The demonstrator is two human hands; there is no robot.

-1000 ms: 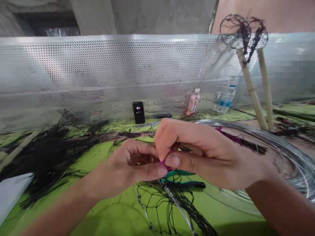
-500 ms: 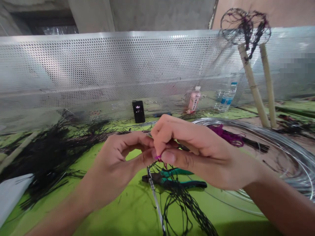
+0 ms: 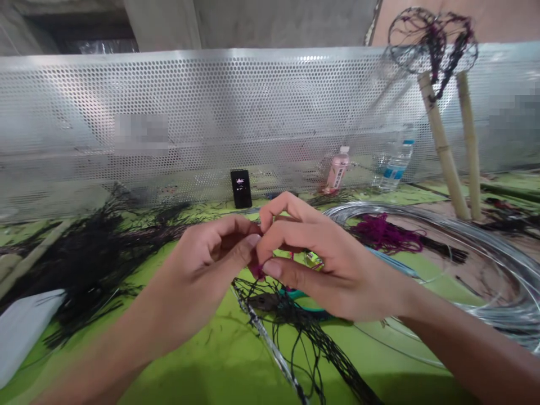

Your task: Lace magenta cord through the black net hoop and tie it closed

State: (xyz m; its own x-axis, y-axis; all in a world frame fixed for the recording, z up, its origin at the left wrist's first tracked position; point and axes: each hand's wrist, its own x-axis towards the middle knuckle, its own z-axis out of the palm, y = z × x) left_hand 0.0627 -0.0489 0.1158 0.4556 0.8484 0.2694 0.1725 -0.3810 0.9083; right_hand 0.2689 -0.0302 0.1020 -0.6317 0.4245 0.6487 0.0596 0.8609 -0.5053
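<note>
Close together in the middle, my left hand point(image 3: 200, 275) and my right hand point(image 3: 333, 264) both have thumb and fingers pinched. Between the fingertips shows a bit of purple thread point(image 3: 258, 271), mostly hidden by the fingers. Just below hang black knotted strands point(image 3: 324, 343), trailing down to the right. A silvery wire-wrapped rod point(image 3: 270, 342) slants beneath my hands towards the bottom edge. Behind the strands, pliers point(image 3: 266, 302) with teal and black handles lie on the green table, partly covered by my right hand.
Beyond my right hand lie a purple thread bundle point(image 3: 386, 233) and a coil of silvery wire point(image 3: 502, 259). A heap of black strands point(image 3: 88, 253) spreads left. A black device point(image 3: 241, 189), a pink bottle point(image 3: 337, 171) and a water bottle point(image 3: 396, 167) stand before the perforated metal panel point(image 3: 202, 112).
My fingers have shifted on the purple thread, the right ones curling more, and the thread sits slightly further left. The rod's upper end has moved left. The view has shifted slightly.
</note>
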